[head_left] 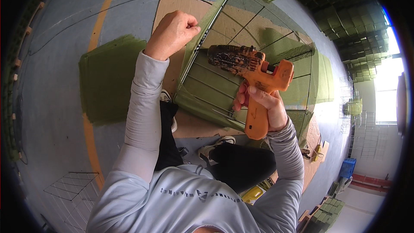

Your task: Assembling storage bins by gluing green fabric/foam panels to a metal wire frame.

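Left hand (172, 34): curled beside netted frame (215, 87), hold unclear | right hand (271, 103): closed round orange glue gun (257, 123)

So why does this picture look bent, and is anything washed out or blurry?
Head view: fisheye distortion bends the yellow-orange painted floor stripe; same head view: glare whitens the tall bright window at right, while the orange plastic gun-shaped tool looks reasonably sharp.
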`<action>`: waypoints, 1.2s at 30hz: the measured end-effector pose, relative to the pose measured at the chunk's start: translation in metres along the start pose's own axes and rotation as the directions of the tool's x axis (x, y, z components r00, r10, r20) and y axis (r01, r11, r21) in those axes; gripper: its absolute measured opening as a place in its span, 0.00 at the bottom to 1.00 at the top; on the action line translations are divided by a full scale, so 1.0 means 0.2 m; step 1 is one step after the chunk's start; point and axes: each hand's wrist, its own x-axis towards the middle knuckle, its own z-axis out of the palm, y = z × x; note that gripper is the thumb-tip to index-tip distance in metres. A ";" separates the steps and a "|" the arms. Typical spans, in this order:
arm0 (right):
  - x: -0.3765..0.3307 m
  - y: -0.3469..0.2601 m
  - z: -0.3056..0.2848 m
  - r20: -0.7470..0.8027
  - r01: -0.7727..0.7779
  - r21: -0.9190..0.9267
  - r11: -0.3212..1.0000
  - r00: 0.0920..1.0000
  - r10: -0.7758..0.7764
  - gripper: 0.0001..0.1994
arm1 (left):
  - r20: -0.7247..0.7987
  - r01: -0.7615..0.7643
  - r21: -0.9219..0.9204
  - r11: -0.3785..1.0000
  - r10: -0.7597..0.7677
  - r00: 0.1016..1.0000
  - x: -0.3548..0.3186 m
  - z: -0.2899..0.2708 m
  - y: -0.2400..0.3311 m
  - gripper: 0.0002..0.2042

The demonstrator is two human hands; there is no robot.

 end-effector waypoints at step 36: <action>-0.13 0.00 0.08 0.073 -0.094 -0.071 0.993 0.992 0.099 0.10 | 0.045 0.034 -0.028 0.999 -0.033 0.998 -0.01 -0.02 -0.01 0.12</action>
